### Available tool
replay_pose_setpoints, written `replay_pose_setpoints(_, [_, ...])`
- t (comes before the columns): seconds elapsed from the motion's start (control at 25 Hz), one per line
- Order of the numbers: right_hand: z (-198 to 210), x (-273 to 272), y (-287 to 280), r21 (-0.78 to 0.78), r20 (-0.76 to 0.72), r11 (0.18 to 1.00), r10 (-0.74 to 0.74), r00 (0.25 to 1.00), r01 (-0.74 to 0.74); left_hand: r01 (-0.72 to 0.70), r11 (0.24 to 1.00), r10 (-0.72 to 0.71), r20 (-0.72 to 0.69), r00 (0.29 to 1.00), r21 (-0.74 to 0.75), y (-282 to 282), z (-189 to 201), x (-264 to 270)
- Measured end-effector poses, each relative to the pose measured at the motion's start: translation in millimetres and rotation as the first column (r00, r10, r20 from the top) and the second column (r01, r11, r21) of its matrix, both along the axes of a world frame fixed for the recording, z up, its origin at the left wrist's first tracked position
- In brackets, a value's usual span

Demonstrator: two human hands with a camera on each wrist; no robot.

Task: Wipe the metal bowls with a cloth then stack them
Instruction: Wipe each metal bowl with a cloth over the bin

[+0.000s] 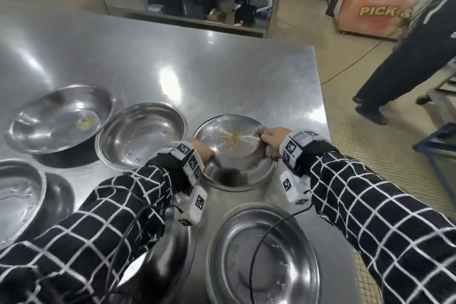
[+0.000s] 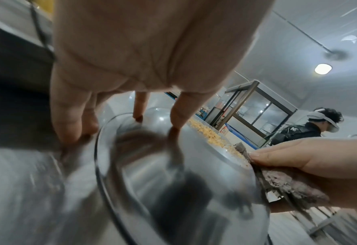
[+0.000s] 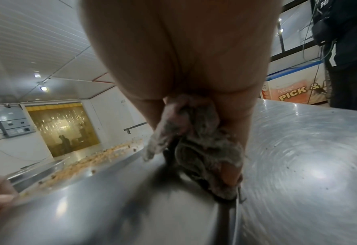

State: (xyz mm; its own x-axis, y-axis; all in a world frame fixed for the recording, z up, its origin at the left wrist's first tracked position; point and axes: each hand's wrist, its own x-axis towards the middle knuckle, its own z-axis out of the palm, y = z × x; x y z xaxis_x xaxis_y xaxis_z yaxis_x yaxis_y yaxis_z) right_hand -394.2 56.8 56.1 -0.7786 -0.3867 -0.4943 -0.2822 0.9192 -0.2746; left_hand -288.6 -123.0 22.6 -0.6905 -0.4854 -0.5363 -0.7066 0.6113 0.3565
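A metal bowl (image 1: pixel 234 155) (image 2: pixel 152 174) (image 3: pixel 110 199) lies upside down in the middle of the steel table, with yellow crumbs (image 1: pixel 233 137) scattered over its flat base. My left hand (image 1: pixel 204 149) (image 2: pixel 123 129) rests on the bowl's left side, its fingertips (image 2: pixel 175 124) pressing on the base edge and the thumb lower by the rim. My right hand (image 1: pixel 269 137) (image 3: pixel 194 140) grips a bunched grey cloth (image 1: pixel 271 153) (image 2: pixel 288 185) (image 3: pixel 204 149) and holds it against the bowl's right side.
Upright metal bowls stand around: two at the left (image 1: pixel 61 118) (image 1: pixel 140 136), one at the far left edge (image 1: pixel 17 195), one near me (image 1: pixel 261 254). The table's right edge (image 1: pixel 323 111) is close. A person in dark clothes (image 1: pixel 407 57) walks on the right.
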Motion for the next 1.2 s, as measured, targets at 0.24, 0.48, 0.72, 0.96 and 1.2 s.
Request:
replay_pose_setpoints(0.24, [-17.0, -16.6, 17.7, -0.103, -0.009, 0.995, -0.009, 1.000, 0.009, -0.228, 0.941, 0.259, -0.098, 0.961, 0.251, -3.9, -12.7, -12.8])
replay_pose_setpoints(0.48, [-19.8, -16.2, 38.2, -0.229, 0.029, 0.968, -0.099, 0.995, 0.103, -0.330, 0.811, 0.442, -0.138, 0.886, 0.483, -6.4, -21.6, -8.1])
replay_pose_setpoints(0.72, [-22.1, -4.3, 40.9, -0.395, 0.084, 0.887, -0.223, 0.971, 0.238, -0.239, 0.458, 0.701, -0.182, 0.690, 0.856, 6.8, -14.8, -5.4])
replay_pose_setpoints(0.96, [3.0, 19.6, 39.6, -0.594, 0.070, 0.701, -0.442, 0.894, 0.393, -0.165, 0.513, 0.699, -0.299, 0.650, 0.842, 2.9, 21.8, 5.7])
replay_pose_setpoints(1.2, [29.4, 60.8, 62.1, -0.695, -0.008, 0.559, -0.634, 0.773, 0.451, -0.114, 0.694, 0.580, -0.457, 0.675, 0.711, 7.1, 48.7, 14.8])
